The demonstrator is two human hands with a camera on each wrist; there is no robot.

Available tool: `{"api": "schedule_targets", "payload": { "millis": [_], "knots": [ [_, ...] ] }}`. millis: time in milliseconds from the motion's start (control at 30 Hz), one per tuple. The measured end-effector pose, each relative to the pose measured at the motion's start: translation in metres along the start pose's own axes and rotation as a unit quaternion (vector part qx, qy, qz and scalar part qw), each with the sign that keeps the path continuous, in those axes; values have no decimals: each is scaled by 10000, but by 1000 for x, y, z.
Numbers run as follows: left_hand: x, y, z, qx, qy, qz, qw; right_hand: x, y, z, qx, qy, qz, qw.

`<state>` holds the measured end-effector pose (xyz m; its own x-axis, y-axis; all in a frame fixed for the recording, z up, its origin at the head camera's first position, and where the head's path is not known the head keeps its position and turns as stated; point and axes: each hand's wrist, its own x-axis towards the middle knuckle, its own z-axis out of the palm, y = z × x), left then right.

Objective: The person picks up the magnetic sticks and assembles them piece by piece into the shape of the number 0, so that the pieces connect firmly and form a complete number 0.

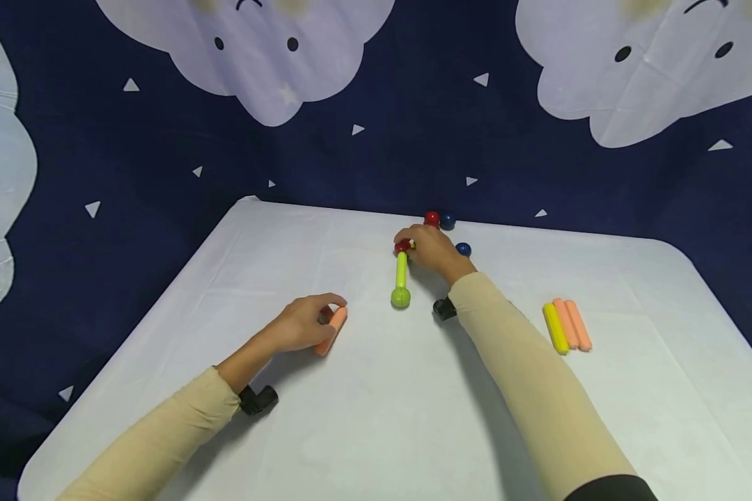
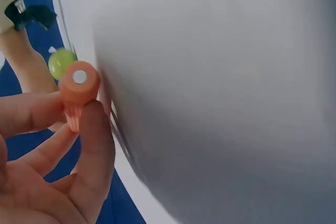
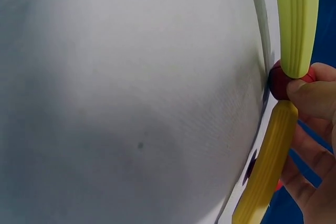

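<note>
Between thumb and fingers, my left hand (image 1: 302, 323) pinches an orange rod (image 1: 335, 328) just over the white table. A pale metal disc shows in the near end of that orange rod (image 2: 79, 92) in the left wrist view. Farther back, my right hand (image 1: 437, 250) grips a small red ball (image 1: 402, 246). A lime-green rod (image 1: 402, 270) runs from this ball toward me and meets a green ball (image 1: 400, 298). In the right wrist view a yellow rod (image 3: 269, 169) also meets the red ball; in the head view the hand mostly hides it.
Near the table's (image 1: 363, 424) far edge, past the right hand, sit another red ball (image 1: 432, 219) and a dark blue ball (image 1: 448, 221). A second blue ball (image 1: 463, 249) lies beside the right wrist. One yellow rod (image 1: 555, 328) and two orange rods (image 1: 572, 324) lie at right.
</note>
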<state>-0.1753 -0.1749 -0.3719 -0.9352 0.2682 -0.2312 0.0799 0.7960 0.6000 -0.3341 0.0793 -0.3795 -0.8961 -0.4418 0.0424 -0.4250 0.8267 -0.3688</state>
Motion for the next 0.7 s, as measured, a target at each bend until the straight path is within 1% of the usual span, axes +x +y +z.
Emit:
{"api": "schedule_targets", "payload": {
  "millis": [100,167,267,367,433,533,700],
  "knots": [
    [-2,7,4,-525,-40,80,9986,0,-1,0,15,62,5,10000],
    [-2,13,8,-1027,-66,59,9947,0,-3,0,38,93,4,9999],
    [1,23,16,-1884,-134,-8,9820,-1,-4,0,60,135,-13,9999],
    [4,32,26,-2449,-175,-64,9694,-1,-4,1,64,169,-45,9998],
    [7,38,33,-2625,-205,-97,9647,-1,-4,1,58,184,-64,9998],
    [10,46,39,-2758,-269,-132,9608,-1,-3,2,62,196,-98,9997],
    [16,59,41,-2895,-310,-193,9565,1,-3,3,94,234,-125,9996]
  ]
}}
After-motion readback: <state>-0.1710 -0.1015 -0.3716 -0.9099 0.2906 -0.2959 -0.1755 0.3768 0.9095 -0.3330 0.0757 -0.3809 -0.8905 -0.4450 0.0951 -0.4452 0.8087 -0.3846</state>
